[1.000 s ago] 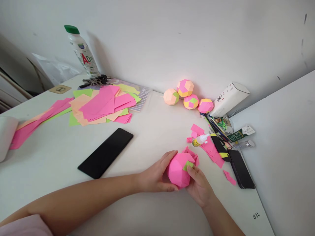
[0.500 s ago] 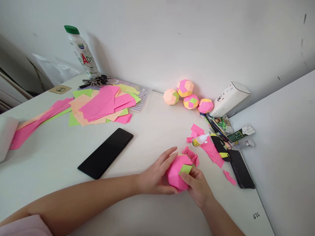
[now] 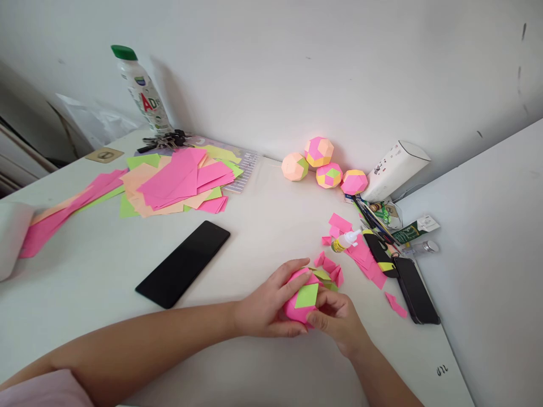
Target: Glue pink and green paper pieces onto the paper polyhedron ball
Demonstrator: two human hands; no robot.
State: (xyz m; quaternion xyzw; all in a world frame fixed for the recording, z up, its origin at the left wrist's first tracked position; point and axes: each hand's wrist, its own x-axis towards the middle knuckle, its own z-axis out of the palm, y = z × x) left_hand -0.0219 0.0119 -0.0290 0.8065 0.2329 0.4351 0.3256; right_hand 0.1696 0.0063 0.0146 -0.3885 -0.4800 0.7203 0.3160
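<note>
A pink paper ball point(image 3: 299, 299) with a green square face rests low over the white table point(image 3: 106, 282), gripped from both sides. My left hand point(image 3: 265, 302) wraps its left side, fingers curled over the top. Closing on its right and lower side is my right hand point(image 3: 337, 322), thumb near the green face. Small folded pink and green pieces point(image 3: 328, 274) lie just behind the ball. A small glue bottle point(image 3: 345, 241) lies on pink scraps beyond them.
Several finished paper balls point(image 3: 324, 164) sit by the wall beside a white box point(image 3: 396, 169). A black phone point(image 3: 183, 263) lies at centre, coloured sheets point(image 3: 178, 181) and a bottle point(image 3: 142, 90) at the back left. Another phone point(image 3: 416, 291), scissors and clutter sit right.
Both hands have turned the ball, so its green face has swung from the right side round to the front. The left fingers have curled further over the top.
</note>
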